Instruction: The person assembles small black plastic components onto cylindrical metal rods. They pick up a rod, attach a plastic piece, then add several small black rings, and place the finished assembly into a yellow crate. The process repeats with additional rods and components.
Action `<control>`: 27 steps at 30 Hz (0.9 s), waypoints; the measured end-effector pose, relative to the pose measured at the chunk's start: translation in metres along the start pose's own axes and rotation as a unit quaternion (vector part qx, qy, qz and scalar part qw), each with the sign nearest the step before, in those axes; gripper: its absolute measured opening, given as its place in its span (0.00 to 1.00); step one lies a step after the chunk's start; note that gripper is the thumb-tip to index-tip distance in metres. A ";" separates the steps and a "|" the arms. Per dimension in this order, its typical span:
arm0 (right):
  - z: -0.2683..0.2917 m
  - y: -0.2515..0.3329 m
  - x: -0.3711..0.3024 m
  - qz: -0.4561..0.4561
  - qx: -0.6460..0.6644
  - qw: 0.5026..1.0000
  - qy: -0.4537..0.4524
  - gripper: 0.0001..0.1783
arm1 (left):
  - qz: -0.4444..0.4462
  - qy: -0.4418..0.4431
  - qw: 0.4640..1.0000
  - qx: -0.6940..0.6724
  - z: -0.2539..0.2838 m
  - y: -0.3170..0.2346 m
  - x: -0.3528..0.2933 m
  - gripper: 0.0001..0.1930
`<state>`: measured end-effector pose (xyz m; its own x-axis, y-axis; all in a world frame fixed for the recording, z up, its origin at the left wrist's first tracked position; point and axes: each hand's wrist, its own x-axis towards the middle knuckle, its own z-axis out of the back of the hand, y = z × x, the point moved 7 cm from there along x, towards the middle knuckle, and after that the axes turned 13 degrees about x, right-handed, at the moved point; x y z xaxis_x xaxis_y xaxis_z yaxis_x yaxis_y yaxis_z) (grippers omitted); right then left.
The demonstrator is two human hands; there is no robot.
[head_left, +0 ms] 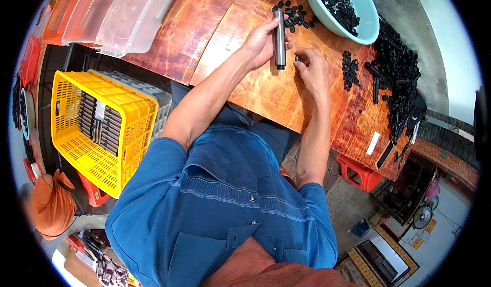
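My left hand (260,45) is closed around a grey metal tube (280,39), held nearly upright in the picture above the wooden table (255,90). A black fitting shows at the tube's near end. Just to the right, my right hand (313,68) pinches a small black cap (297,58), apart from the tube; the fingers partly hide it. Beyond the tube lie several loose black caps (294,18) on the tabletop. Another small group of black pieces (350,71) sits right of my right hand.
A pale green basin (368,31) of black caps stands at the far right, beside a large heap of black parts (399,77). Clear and orange plastic bins (128,23) are at the far left. A yellow crate (135,118) holds metal tubes. Further left is another person (53,205).
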<state>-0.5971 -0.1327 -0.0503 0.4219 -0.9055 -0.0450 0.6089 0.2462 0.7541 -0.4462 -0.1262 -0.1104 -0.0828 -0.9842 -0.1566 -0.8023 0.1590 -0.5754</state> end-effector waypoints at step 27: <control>0.003 -0.007 -0.008 -0.008 -0.006 0.999 -0.031 0.13 | -0.026 -0.033 0.999 0.029 0.000 -0.004 0.000 0.18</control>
<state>-0.6074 -0.1282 -0.0533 0.3694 -0.9291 -0.0151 0.6237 0.2358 0.7453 -0.4429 -0.1265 -0.1081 -0.0008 -0.9842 -0.1770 -0.7687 0.1138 -0.6294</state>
